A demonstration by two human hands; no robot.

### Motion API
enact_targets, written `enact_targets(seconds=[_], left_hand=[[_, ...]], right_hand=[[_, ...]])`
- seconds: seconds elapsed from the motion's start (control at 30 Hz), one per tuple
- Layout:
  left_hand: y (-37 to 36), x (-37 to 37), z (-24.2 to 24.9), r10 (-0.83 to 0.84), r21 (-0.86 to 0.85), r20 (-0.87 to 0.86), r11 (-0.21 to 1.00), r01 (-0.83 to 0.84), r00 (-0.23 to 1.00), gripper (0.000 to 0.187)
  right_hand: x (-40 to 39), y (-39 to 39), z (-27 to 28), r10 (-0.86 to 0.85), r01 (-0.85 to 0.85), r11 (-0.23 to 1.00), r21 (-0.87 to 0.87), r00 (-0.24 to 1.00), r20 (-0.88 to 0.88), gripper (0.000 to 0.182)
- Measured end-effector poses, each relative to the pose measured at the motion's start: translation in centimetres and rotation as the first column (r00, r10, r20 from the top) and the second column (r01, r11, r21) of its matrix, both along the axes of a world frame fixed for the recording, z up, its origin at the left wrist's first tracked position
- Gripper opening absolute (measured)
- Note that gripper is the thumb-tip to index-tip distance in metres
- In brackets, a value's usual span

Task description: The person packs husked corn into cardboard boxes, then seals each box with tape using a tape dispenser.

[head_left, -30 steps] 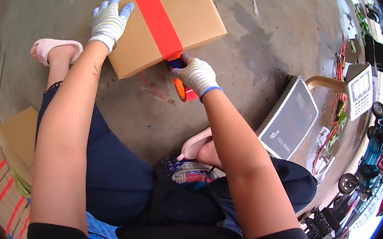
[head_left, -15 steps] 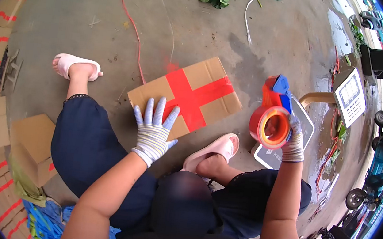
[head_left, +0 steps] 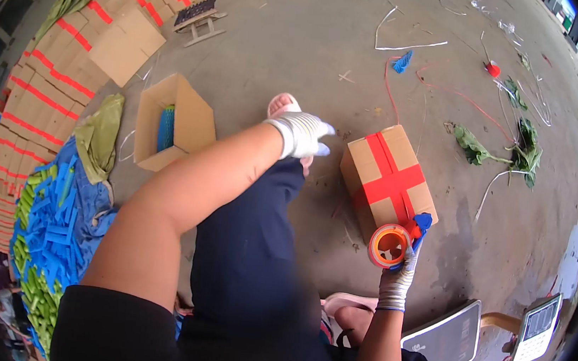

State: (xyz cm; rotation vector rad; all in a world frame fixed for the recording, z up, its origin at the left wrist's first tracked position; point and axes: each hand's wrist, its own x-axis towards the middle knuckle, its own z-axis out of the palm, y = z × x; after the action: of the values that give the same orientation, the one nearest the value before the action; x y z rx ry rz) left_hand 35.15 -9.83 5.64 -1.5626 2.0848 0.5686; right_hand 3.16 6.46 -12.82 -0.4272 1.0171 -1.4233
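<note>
My right hand [head_left: 399, 275], in a striped glove, grips a tape dispenser [head_left: 391, 246] with a blue and red body and a big roll of red tape. The dispenser overlaps the near end of a cardboard box [head_left: 356, 170], which is closed and crossed with red tape on top. My left hand [head_left: 305, 134], gloved too, is held over my knee, left of the box and apart from it. Its fingers stretch out to the right, holding nothing. Left of that hand an open cardboard box [head_left: 196, 118] stands on the floor with something blue-green inside.
Stacked red-taped cartons [head_left: 44, 106] line the left side. Near them lie a small wooden stool [head_left: 200, 22], an olive cloth [head_left: 98, 134] and a heap of blue-wrapped green produce [head_left: 56, 225]. A platform scale [head_left: 446, 337] stands lower right. Leaves [head_left: 527, 154] and string litter the floor.
The view has swung left, bringing the cartons and produce heap into sight. My left hand has come off the taped box and moved left. My right hand keeps hold of the dispenser.
</note>
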Motion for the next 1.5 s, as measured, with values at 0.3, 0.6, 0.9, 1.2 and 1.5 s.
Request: enact_targets(seconds=[0.3,0.6,0.9,1.2,1.5], left_hand=[[7.4,28.9,-8.4,0.904,-0.502,-0.173,0.262,-0.825,0.392,0.100],[5.8,24.2,-9.6,0.417,-0.223,0.002,0.886,-0.406,0.909,0.028],[9.5,9.8,-9.8,-0.374,-0.186,-0.427,0.927,0.324,0.824,0.020],[4.9,11.8,-10.1,0.333,-0.124,-0.685,0.823,-0.554,0.648,0.022],[8.6,9.5,-11.1,-0.339,0.009,-0.516,0.916,0.400,0.787,0.063]], right_hand=[[3.6,-6.4,-1.5,-0.071,0.060,0.995,0.077,0.988,0.139,0.070],[12.0,-18.9,9.1,0.251,-0.236,0.967,-0.095,0.944,0.212,0.046],[5.3,-11.0,10.3,0.467,-0.586,0.810,0.038,0.603,-0.647,0.101],[3.9,-6.2,10.8,0.015,-0.674,0.722,0.156,-0.210,-0.978,0.090],[13.7,-12.7,12.3,0.314,-0.435,0.520,0.735,-0.703,-0.638,0.082]])
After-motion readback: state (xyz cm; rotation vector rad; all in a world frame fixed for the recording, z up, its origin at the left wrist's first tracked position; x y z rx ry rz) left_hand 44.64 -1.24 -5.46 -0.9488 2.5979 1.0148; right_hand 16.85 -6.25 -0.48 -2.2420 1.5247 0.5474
